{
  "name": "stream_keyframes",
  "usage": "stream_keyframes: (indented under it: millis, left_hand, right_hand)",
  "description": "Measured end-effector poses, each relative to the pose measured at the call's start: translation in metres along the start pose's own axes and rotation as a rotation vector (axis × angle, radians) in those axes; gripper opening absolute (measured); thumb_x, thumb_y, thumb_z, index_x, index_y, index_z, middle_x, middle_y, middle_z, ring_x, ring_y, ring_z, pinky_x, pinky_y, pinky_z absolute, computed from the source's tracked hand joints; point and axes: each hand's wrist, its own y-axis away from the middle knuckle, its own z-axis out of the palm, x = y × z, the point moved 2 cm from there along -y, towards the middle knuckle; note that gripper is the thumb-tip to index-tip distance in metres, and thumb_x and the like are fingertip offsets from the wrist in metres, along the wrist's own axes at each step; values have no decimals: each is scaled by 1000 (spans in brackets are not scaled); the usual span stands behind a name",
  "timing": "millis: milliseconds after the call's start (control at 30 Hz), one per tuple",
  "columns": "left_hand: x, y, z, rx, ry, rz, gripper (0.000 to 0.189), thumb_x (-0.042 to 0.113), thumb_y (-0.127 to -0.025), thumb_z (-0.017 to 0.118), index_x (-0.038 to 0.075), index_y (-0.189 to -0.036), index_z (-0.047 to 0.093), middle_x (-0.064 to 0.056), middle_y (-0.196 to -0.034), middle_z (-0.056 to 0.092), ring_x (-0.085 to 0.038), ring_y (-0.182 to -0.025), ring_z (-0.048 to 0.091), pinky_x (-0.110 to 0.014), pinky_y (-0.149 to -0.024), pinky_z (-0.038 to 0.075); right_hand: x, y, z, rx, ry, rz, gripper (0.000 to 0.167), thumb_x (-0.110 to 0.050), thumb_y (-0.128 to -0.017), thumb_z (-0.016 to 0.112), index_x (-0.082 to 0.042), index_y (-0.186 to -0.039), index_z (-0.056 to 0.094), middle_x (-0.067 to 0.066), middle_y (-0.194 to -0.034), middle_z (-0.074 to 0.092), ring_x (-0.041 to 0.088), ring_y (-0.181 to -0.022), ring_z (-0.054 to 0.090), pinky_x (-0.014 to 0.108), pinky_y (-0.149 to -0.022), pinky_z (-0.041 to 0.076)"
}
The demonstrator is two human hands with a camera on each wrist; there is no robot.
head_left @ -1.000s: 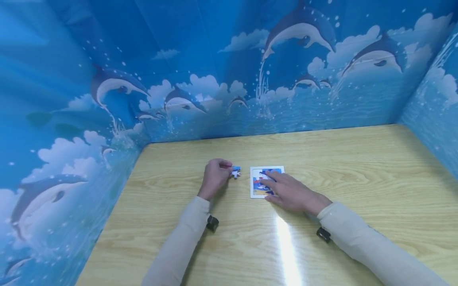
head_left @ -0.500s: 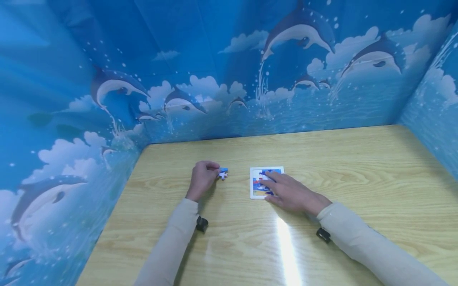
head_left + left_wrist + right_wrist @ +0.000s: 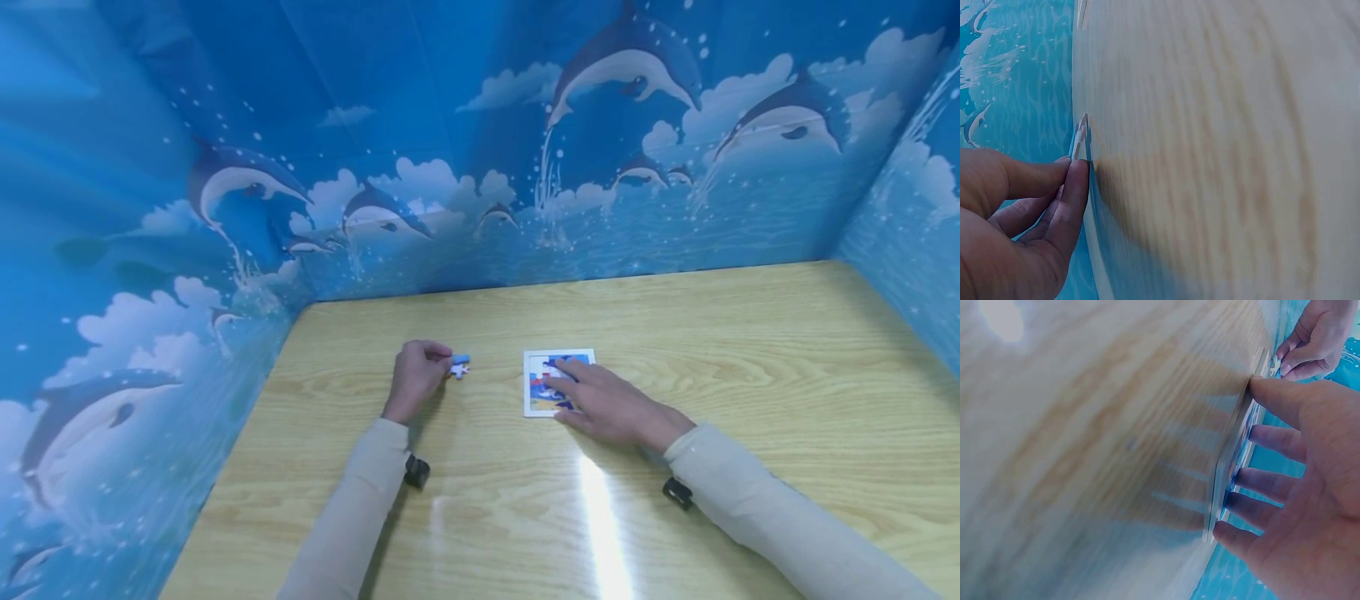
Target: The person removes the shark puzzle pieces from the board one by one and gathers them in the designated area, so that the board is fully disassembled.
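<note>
In the head view my left hand (image 3: 417,379) pinches a blue and white jigsaw piece (image 3: 460,366) between thumb and fingers, a little left of the puzzle. The left wrist view shows this piece (image 3: 1080,139) edge-on, close to the table top; whether it touches the wood I cannot tell. My right hand (image 3: 611,402) lies spread over the right part of a small white-framed jigsaw puzzle (image 3: 528,392). Its fingertips press on the picture and the frame (image 3: 1211,515) in the right wrist view. Part of the picture is hidden beneath the fingers; a pale patch shows at its upper left.
A light wood-grain table (image 3: 720,350) bears everything. Behind it and at both sides hang blue sheets (image 3: 450,100) printed with dolphins. Glare (image 3: 602,525) streaks the table in front of the puzzle. Black wrist cameras (image 3: 417,472) sit at both sleeves.
My left hand has moved left, away from the puzzle, carrying the jigsaw piece; the shift slowed in the last half second. The right hand and the puzzle have stayed in place.
</note>
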Motion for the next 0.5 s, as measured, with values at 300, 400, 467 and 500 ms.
stream_keyframes:
  millis: [300,400,467,500]
  left_hand:
    - [-1,0,0,1,-15,-1,14,0,-91,70,5,-104,74,-10,-94,70,-19,-79,68,-28,-68,57]
    - [-2,0,0,3,-31,8,13,1,-92,70,5,-104,74,-10,-94,70,-19,-79,68,-27,-68,57]
    - [-2,1,0,5,-40,13,13,2,-92,71,5,-104,74,-10,-94,70,-19,-79,68,-27,-69,57]
    - [-2,1,0,6,-45,15,13,2,-92,71,5,-104,74,-10,-94,70,-19,-79,68,-27,-69,57]
  right_hand:
    - [0,-1,0,1,6,-2,55,-28,-102,60,-1,-149,46,28,-156,35,46,-143,35,59,-116,29]
    - [0,0,0,0,5,-1,54,-27,-102,60,-1,-148,47,28,-156,35,46,-143,35,59,-116,29]
    - [0,0,0,-2,4,0,54,-28,-103,60,-2,-148,47,28,-156,34,46,-143,34,59,-116,28]
    - [0,0,0,-2,3,0,54,-27,-103,59,-2,-148,47,28,-156,35,46,-143,34,59,-116,28]
